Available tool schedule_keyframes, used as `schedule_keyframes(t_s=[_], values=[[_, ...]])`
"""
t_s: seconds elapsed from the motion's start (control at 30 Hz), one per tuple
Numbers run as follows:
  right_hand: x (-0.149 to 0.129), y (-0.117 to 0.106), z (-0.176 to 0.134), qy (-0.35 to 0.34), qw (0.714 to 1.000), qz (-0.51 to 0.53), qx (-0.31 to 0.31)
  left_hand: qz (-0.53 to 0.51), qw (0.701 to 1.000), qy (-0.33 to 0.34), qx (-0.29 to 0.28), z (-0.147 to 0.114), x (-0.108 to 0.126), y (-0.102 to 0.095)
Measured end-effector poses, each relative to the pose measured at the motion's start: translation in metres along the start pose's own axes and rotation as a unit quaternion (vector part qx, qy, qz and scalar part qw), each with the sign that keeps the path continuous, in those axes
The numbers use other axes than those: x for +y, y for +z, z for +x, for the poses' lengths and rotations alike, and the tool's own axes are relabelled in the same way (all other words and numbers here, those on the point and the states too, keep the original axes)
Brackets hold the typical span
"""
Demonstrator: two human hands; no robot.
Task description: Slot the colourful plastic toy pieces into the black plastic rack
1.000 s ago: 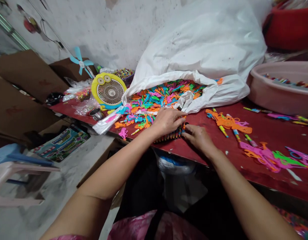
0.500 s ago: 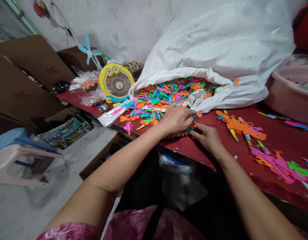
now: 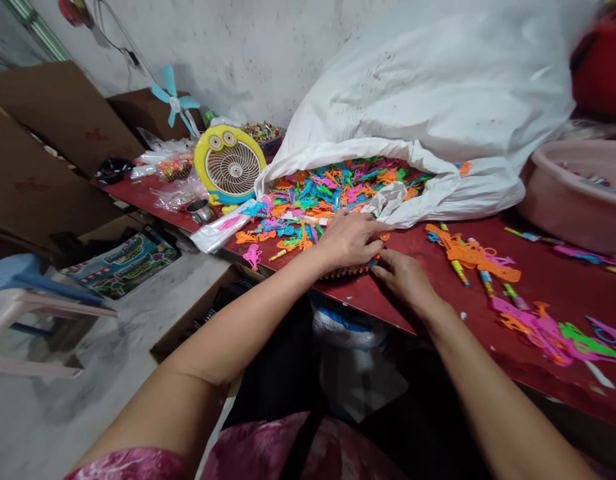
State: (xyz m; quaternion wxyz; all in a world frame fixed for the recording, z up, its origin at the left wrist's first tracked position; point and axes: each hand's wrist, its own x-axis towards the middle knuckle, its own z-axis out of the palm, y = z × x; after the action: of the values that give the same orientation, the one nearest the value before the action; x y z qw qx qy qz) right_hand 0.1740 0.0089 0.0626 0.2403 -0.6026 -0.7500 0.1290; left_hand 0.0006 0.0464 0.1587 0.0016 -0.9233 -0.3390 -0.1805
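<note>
At the table's front edge lies a dark row of small pieces with orange tips (image 3: 349, 271), largely covered by my hands; its exact kind I cannot make out. My left hand (image 3: 349, 238) is over it from above, its fingers curled down around the far side. Thumb and fingers of my right hand (image 3: 404, 277) press together at its right end, where a bit of orange and blue plastic shows. Just beyond my left hand, a heap of flat bright plastic toy pieces (image 3: 333, 190) spills from the mouth of a big white sack (image 3: 438, 87).
Right of my hands lie orange plastic pieces (image 3: 468, 252), pink ones (image 3: 533, 327) and patterned sticks. A pink tub (image 3: 563, 193) stands behind them. To the left are a yellow fan (image 3: 233, 163), clear plastic bags (image 3: 221, 227) and a metal cup (image 3: 201, 211). Stools (image 3: 43, 307) stand on the floor.
The view has shifted slightly. My right hand has closed in on the right end of the row, and the orange and blue plastic there shows less than before. My left hand stays on top.
</note>
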Motion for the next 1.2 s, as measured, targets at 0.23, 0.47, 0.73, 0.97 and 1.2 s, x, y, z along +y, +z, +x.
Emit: schedule_keyframes(t_s=[0.23,0.47,0.73,0.97,1.2], values=[[-0.024,0.001,0.0,0.03,0.983,-0.174,-0.051,0.035,0.999,0.018,-0.036,0.002,0.0,-0.004],[-0.034,-0.003,-0.001,0.042,0.984,-0.163,-0.065,0.04,0.997,0.001,-0.068,0.007,0.005,-0.017],[-0.028,-0.007,-0.035,0.019,0.993,-0.114,0.012,0.033,0.996,-0.012,-0.083,-0.013,0.004,-0.033],[-0.037,0.012,-0.049,-0.012,0.991,-0.127,0.035,0.074,0.994,-0.083,-0.007,-0.055,0.006,-0.026],[-0.052,0.023,-0.059,-0.014,0.988,-0.153,0.032,0.131,0.953,-0.229,0.15,-0.092,0.022,0.026]])
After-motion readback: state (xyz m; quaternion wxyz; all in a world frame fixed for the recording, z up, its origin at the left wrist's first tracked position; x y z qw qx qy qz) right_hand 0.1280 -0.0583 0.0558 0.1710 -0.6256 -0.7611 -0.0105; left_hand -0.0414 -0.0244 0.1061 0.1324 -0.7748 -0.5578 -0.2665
